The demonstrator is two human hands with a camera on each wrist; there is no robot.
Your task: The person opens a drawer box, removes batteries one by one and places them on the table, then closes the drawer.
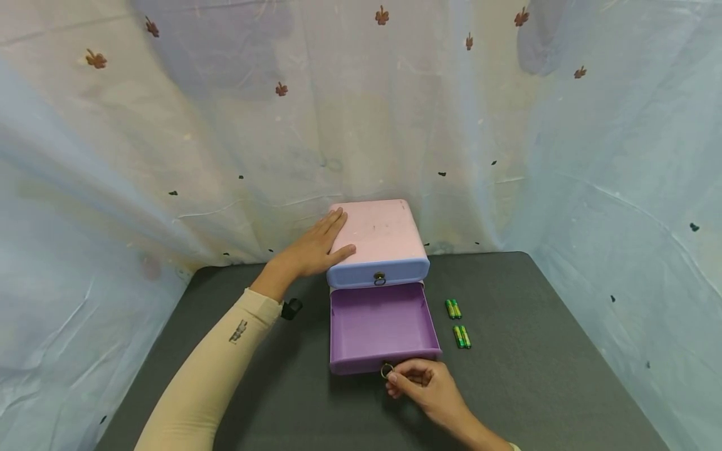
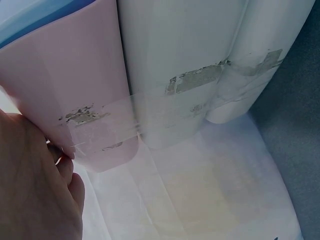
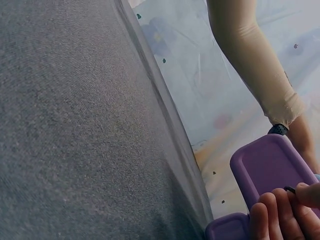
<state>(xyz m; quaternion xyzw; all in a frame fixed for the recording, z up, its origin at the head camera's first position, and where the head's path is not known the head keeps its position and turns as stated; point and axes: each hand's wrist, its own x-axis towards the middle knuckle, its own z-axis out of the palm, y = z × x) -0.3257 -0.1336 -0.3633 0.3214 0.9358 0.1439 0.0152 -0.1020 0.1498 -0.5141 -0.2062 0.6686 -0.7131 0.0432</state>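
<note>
A small drawer unit with a pink top (image 1: 380,228) stands on the dark table, its blue upper drawer (image 1: 352,275) closed. Below that, a purple drawer (image 1: 378,326) is pulled out, with its inside floor showing. My left hand (image 1: 316,247) rests with spread fingers on the left part of the pink top. In the left wrist view, the left hand (image 2: 40,180) lies against the pink casing (image 2: 65,80). My right hand (image 1: 425,388) pinches the ring pull (image 1: 386,370) on the purple drawer's front. The right wrist view shows the right fingers (image 3: 285,212) curled at that ring.
Several green batteries (image 1: 461,337) lie in two pairs on the table (image 1: 524,369), right of the drawer unit. A pale patterned sheet (image 1: 361,125) hangs behind and along the sides. Another purple drawer front (image 3: 229,227) shows in the right wrist view.
</note>
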